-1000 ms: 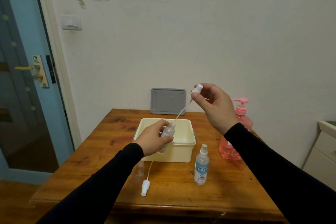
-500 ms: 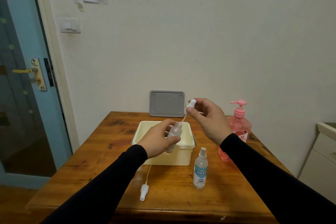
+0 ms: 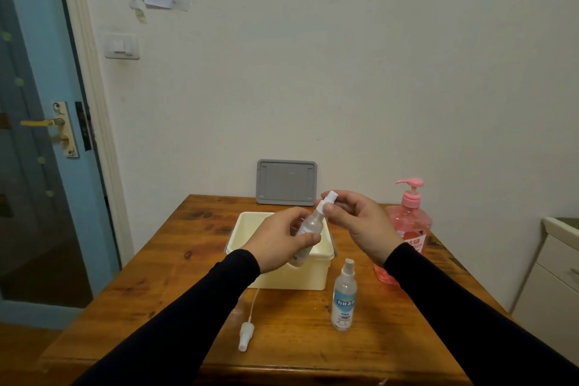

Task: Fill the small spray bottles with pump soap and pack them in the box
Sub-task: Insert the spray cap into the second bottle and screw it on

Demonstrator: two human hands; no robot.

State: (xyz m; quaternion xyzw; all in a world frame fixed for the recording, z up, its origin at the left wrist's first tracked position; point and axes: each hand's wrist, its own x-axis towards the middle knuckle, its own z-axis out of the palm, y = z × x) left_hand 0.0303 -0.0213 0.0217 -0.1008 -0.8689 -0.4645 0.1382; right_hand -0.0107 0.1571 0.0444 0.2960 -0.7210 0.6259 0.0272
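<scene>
Head view, left hand (image 3: 279,239) gripping spray bottle (image 3: 308,227), right hand (image 3: 360,224) pinching nozzle (image 3: 327,201), now lowered onto its neck

A wooden table (image 3: 175,263) with a glossy, knotted brown top stands against the pale wall. On it, near the middle, sits a cream plastic box (image 3: 291,276), open at the top. Behind the box a grey lid (image 3: 285,182) leans upright against the wall. A pink pump soap bottle (image 3: 407,229) stands at the right. In front of the box stands a small spray bottle (image 3: 344,296) with a blue label, and to its left a white spray head (image 3: 245,334) with its tube lies flat.
</scene>
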